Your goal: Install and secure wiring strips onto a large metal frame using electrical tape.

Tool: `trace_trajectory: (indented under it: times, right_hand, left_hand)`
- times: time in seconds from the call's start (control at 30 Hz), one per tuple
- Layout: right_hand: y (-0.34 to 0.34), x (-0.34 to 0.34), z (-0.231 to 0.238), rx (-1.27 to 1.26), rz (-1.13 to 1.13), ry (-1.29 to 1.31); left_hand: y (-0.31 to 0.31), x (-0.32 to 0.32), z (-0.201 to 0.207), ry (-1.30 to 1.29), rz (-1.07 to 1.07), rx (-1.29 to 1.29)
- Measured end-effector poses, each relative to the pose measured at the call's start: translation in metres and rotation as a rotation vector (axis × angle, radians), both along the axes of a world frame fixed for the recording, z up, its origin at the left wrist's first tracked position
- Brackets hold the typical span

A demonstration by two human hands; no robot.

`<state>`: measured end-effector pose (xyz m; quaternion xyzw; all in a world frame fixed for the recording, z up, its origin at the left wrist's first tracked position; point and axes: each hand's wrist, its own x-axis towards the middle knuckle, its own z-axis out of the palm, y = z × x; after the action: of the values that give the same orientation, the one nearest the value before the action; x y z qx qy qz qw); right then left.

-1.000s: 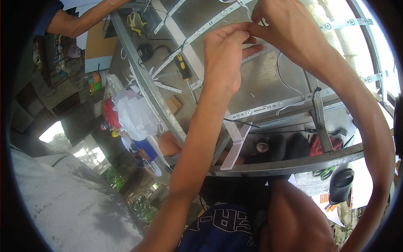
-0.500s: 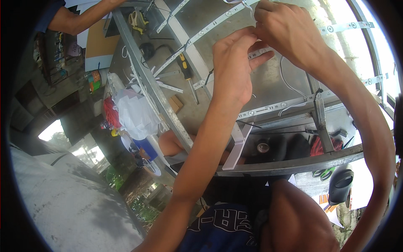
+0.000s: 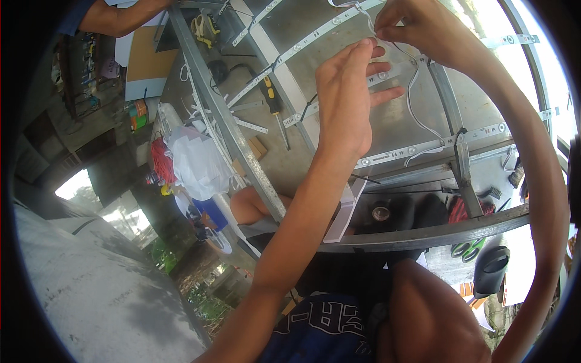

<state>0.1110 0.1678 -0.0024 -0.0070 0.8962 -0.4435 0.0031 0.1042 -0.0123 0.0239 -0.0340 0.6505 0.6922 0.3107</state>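
A thin white wire [image 3: 415,97] hangs in a loop across the metal frame and runs up to my two hands. My right hand [image 3: 417,27] is closed in a pinch on the wire near the top of the view. Just below and to the left, my left hand [image 3: 346,100] has thumb and forefinger pressed together at the same wire, its other fingers loosely stretched out. Behind the left hand passes an LED strip [image 3: 392,74] with round lenses. Another LED strip [image 3: 387,158] crosses lower down, held to the frame by black cable ties.
Metal frame bars [image 3: 411,236] run between me and the strips. Beyond lie a yellow-black screwdriver [image 3: 272,100], yellow-handled scissors [image 3: 204,30] and a white plastic bag [image 3: 196,160]. Green-handled scissors [image 3: 469,249] lie at right. Another person's forearm [image 3: 130,18] reaches in at upper left.
My right hand has moved up and slightly right, away from my left hand, showing more wire between them. The left fingers have spread a little, and the whole view has shifted slightly.
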Motion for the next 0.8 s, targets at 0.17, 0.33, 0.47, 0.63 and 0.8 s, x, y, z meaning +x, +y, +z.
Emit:
trace_trajectory:
  times: [0.17,0.33,0.47,0.63,0.8]
  right_hand:
    - [0.000,-0.001,0.002,0.010,-0.034,-0.060]
    - [-0.004,-0.001,-0.004,0.039,-0.080,-0.048]
    - [-0.004,-0.001,-0.004,0.013,-0.075,-0.050]
    - [-0.006,-0.001,-0.008,-0.011,-0.075,-0.014]
    - [-0.005,0.000,-0.009,-0.098,-0.117,-0.007]
  left_hand:
    - [0.000,0.003,0.003,0.043,-0.013,-0.033]
    - [0.003,0.003,0.004,0.061,-0.040,0.004]
    - [0.006,0.002,0.004,0.032,-0.049,0.008]
    - [0.005,0.000,-0.001,-0.031,-0.048,0.077]
    - [0.004,-0.002,0.000,-0.157,0.031,0.216]
